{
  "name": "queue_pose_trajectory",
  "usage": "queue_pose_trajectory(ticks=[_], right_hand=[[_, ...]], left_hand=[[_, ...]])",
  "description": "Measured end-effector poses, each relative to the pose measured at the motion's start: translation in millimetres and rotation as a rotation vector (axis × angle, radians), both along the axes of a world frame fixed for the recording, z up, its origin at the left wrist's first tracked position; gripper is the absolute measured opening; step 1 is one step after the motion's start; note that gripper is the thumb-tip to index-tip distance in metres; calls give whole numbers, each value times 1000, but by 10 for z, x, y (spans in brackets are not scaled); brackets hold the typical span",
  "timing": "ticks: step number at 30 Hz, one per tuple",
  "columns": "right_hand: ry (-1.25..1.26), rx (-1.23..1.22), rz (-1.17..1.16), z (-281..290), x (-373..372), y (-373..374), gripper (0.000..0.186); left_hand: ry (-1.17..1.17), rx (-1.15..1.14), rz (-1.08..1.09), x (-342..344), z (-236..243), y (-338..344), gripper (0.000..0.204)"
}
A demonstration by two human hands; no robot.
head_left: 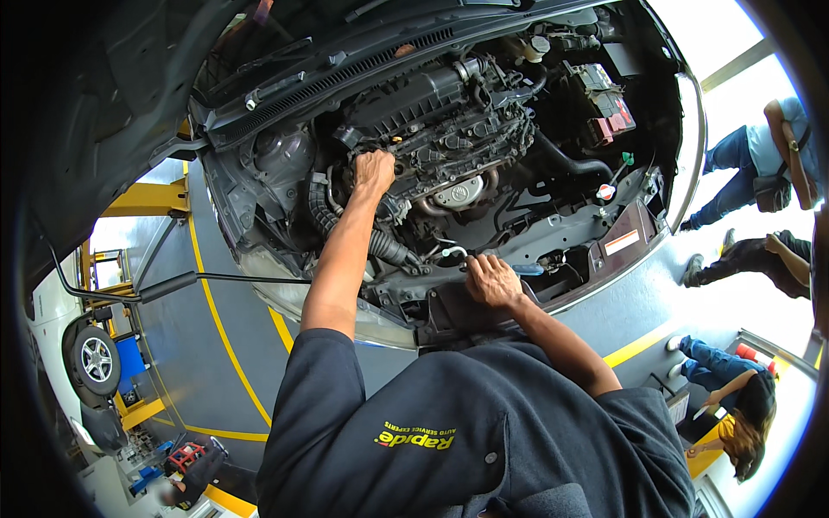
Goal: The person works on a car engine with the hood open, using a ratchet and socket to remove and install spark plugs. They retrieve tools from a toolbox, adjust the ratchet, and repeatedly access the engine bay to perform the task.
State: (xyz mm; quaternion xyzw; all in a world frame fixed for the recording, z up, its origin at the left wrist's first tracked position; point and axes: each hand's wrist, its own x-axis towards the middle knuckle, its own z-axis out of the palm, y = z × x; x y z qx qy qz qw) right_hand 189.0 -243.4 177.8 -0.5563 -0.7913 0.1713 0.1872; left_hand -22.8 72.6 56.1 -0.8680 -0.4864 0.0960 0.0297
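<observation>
From the head view, your left hand is curled shut down in the engine bay, gripping some part beside the engine top, though I can't tell exactly what. Your right hand rests flat on the front crossmember, fingers loosely bent, just touching a small silver-and-blue tool; can't tell if you've really got hold of it. Risk as I see it: that tool could slide off into the gap below, and your left wrist sits tight among hoses, so a sudden slip could scrape knuckles.
</observation>
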Motion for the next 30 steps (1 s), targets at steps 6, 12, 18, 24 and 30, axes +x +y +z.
queue_pose_trajectory(ticks=[6,12,18,24,30], right_hand=[[25,125,-27,-130,-14,-19,41],[36,68,-29,-50,2,6,40],[-19,-27,9,143,34,52,43],[1,13,1,28,30,33,44],[35,85,-38,-236,28,-18,44]], left_hand=[[-58,0,150,64,51,-174,36],[-5,-40,-79,-25,110,-41,36],[6,-97,125,72,170,27,44],[-154,-59,48,39,204,22,40],[-48,-43,-85,-42,139,30,30]])
